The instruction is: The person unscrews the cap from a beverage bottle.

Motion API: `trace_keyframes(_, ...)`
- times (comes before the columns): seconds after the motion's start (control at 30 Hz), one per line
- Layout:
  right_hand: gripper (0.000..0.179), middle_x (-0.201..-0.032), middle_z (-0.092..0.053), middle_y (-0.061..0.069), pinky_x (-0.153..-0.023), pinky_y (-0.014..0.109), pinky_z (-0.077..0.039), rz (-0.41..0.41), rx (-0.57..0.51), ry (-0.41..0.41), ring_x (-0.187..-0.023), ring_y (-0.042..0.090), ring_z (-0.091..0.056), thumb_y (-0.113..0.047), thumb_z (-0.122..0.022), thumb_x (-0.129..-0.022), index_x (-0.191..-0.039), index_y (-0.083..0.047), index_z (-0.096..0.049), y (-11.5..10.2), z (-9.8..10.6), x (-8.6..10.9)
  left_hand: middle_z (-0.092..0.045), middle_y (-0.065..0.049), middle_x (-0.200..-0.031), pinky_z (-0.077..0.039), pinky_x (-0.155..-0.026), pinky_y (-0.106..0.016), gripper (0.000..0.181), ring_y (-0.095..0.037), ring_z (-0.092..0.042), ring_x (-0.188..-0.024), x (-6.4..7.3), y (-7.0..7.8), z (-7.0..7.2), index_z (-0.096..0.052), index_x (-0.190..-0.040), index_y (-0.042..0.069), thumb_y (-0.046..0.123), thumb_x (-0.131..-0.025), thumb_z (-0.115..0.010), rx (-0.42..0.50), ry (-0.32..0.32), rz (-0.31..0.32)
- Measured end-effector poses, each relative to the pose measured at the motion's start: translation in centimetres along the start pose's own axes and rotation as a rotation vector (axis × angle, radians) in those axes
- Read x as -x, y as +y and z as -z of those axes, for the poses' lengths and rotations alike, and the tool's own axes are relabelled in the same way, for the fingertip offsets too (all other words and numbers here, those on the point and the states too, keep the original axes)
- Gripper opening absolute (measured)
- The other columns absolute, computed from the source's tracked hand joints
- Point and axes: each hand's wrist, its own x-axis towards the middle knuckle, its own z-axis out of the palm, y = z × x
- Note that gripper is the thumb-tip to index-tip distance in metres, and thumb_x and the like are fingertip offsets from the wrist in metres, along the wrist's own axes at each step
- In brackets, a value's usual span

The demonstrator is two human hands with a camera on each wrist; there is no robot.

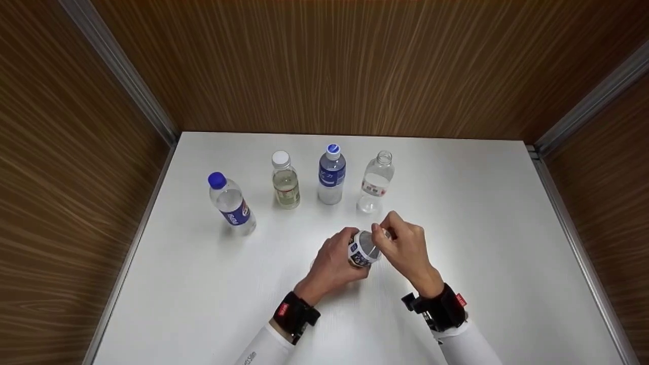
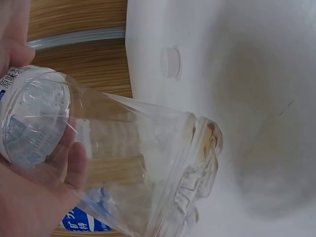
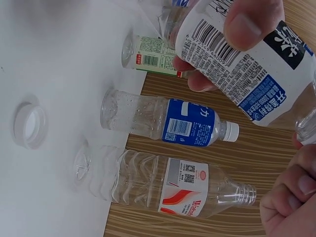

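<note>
A clear plastic bottle (image 1: 366,249) with a white, dark-printed label is in my left hand (image 1: 332,261), whose fingers curl round its labelled part. Its base shows bare and see-through in the left wrist view, close over the table. My right hand (image 1: 405,248) is at the bottle's neck (image 3: 307,126), fingers curled and pinching at the white cap (image 3: 309,139) there. Behind the hands stands an uncapped clear bottle (image 1: 376,181) with a red and white label. A loose white cap (image 3: 30,126) lies on the table.
On the white table (image 1: 203,304) stand a blue-labelled bottle (image 1: 331,175), a green-labelled bottle (image 1: 286,182) with a white cap, and a Pepsi bottle (image 1: 233,205) with a blue cap at the left. Wood-grain panels (image 1: 324,66) enclose the back and both sides.
</note>
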Motion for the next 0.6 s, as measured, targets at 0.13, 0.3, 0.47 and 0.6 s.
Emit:
trace_keyframes(0.13,0.019,-0.055,-0.042,-0.011,-0.044,0.018,-0.022,0.019,-0.011,0.004,-0.051,-0.002,-0.032,-0.006,-0.067,-0.087,-0.075,-0.01,-0.052,-0.12,0.01,0.0,-0.068,-0.005,-0.106,-0.053,-0.081,-0.033,0.068,-0.016,-0.062,-0.09,0.08,-0.04,0.1,-0.057,-0.128,0.006,0.021,-0.07,-0.088,0.033,-0.008,-0.012)
trace_keyframes(0.3,0.018,-0.055,-0.044,-0.012,-0.044,0.018,-0.023,0.041,-0.041,0.003,-0.052,-0.003,-0.032,-0.006,-0.067,-0.086,-0.075,-0.01,-0.054,-0.26,0.06,-0.13,-0.067,-0.005,-0.108,-0.053,-0.082,-0.031,0.069,-0.015,-0.062,-0.092,0.09,-0.09,0.25,-0.056,-0.128,0.006,0.02,-0.069,-0.088,0.085,-0.023,-0.016)
trace_keyframes(0.47,0.017,-0.056,-0.047,-0.011,-0.044,0.018,-0.025,0.056,-0.075,-0.01,-0.053,-0.002,-0.034,-0.006,-0.068,-0.086,-0.076,-0.01,-0.055,-0.28,0.1,-0.21,-0.067,-0.005,-0.111,-0.053,-0.084,-0.031,0.07,-0.015,-0.062,-0.094,0.11,-0.09,0.43,-0.055,-0.13,0.007,0.02,-0.071,-0.088,0.115,-0.057,0.003)
trace_keyframes(0.6,0.017,-0.058,-0.05,-0.009,-0.044,0.017,-0.026,0.067,-0.102,-0.028,-0.053,-0.001,-0.036,-0.004,-0.069,-0.086,-0.077,-0.009,-0.055,-0.2,0.2,-0.15,-0.066,-0.005,-0.114,-0.052,-0.086,-0.033,0.07,-0.015,-0.062,-0.097,0.14,-0.06,0.58,-0.054,-0.132,0.008,0.021,-0.072,-0.088,0.129,-0.096,0.03)
